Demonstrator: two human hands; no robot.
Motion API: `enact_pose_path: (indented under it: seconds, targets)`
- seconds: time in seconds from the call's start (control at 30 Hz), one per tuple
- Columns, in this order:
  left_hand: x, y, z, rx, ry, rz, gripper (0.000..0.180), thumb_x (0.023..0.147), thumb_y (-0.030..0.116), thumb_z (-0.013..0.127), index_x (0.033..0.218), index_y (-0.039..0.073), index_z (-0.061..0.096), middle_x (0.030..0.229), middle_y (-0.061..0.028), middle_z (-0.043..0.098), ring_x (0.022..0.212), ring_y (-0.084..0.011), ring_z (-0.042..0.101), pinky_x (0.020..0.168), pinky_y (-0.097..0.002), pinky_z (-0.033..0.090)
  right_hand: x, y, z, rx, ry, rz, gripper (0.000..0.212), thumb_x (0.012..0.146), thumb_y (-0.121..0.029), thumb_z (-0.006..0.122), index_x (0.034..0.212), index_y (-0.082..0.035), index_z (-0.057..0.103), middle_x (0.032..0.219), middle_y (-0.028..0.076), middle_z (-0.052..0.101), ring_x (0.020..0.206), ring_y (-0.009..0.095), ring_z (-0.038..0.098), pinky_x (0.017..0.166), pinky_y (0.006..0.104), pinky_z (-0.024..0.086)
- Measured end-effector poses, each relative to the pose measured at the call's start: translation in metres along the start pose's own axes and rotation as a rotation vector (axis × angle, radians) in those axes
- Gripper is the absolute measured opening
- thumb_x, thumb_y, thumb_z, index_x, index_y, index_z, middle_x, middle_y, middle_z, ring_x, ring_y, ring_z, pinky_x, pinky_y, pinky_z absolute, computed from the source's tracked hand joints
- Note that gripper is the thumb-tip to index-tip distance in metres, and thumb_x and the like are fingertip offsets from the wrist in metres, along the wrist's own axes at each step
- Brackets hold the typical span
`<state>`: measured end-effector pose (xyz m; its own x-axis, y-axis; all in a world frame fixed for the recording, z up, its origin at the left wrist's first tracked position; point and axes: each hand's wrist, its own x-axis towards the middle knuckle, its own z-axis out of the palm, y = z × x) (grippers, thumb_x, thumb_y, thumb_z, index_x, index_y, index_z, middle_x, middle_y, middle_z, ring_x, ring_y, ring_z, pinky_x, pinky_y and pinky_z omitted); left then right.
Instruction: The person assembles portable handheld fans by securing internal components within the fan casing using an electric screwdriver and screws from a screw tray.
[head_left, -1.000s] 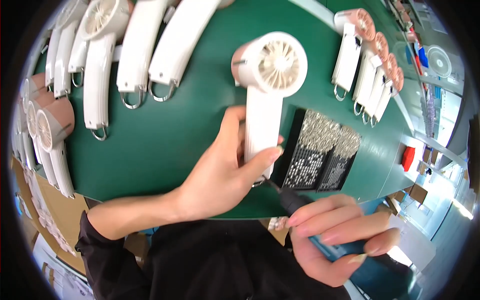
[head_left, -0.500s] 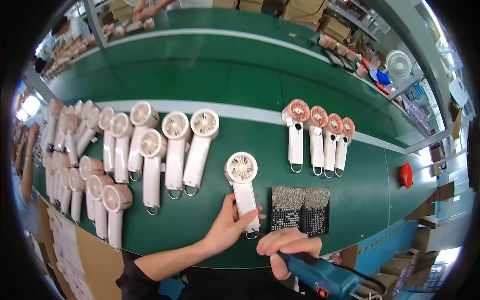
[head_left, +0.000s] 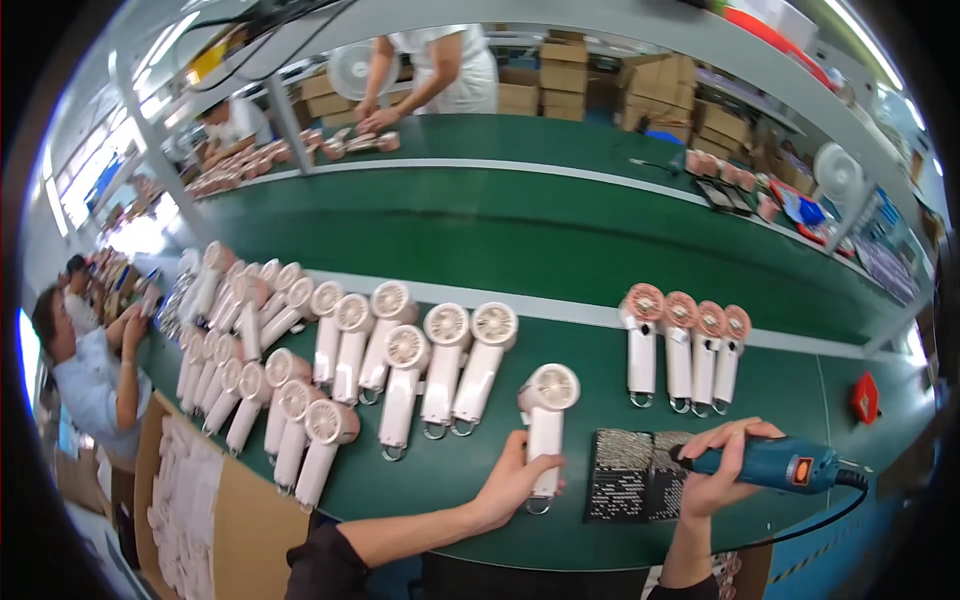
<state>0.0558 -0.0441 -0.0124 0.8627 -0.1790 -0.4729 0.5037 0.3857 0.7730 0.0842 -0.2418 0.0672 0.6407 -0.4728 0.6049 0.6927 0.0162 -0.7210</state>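
Note:
My left hand (head_left: 508, 488) is wrapped around the lower handle of a white handheld fan (head_left: 546, 432), which lies face up on the green bench with a metal loop at its bottom end. In my right hand (head_left: 712, 472) is a teal corded electric screwdriver (head_left: 765, 464), held level. Its dark nose points left above the right one of two black screw trays (head_left: 617, 507), which are filled with small metal screws. The bit itself is too small to make out. My right forearm rises beside that tray.
Many white handheld fans (head_left: 405, 385) lie in rows on the left. Several pink-headed fans (head_left: 641, 350) lie at right, beyond the trays. A red container (head_left: 865, 398) sits near the right edge. A box of white parts (head_left: 150, 470) stands lower left. Co-workers (head_left: 95, 370) work at left and across.
The screwdriver has moved from the fan's lower end up and right to the screw tray, turning level. My left hand still holds the fan. The view has tilted up, showing more background.

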Motion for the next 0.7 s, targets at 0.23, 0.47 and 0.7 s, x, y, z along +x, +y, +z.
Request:
enact_pose_path:
  seconds: [0.23,0.47,0.7]
  targets:
    - [0.024,0.012,0.0,0.044,-0.032,0.036,0.032,0.094,0.02,0.056,0.112,0.004,0.035,0.092,-0.0088,0.057,0.068,-0.0153,0.06,0.06,-0.0295,0.052,0.005,0.019,-0.018,-0.046,0.217,0.02,0.031,0.092,-0.008,0.048,0.116,0.003,0.034,0.064,0.008,0.045,0.043,0.014,0.046,0.039,0.0258,0.041]
    - [0.027,0.008,-0.007,-0.006,-0.078,0.042,0.029,0.096,0.02,0.053,0.112,0.005,0.034,0.089,-0.0065,0.056,0.066,-0.0132,0.057,0.062,-0.0276,0.048,0.012,0.034,-0.036,-0.062,0.275,0.022,0.026,0.091,-0.007,0.053,0.112,0.001,0.039,0.069,0.006,0.044,0.05,0.013,0.043,0.046,0.0256,0.04]
    - [0.029,0.01,-0.011,-0.048,-0.186,0.057,0.038,0.098,0.021,0.052,0.121,0.002,0.03,0.09,-0.0081,0.054,0.068,-0.013,0.057,0.061,-0.0284,0.05,0.024,0.031,-0.024,-0.233,0.392,0.044,0.022,0.089,-0.021,0.054,0.075,-0.005,0.05,0.058,0.007,0.045,0.043,0.018,0.045,0.041,0.0279,0.038]
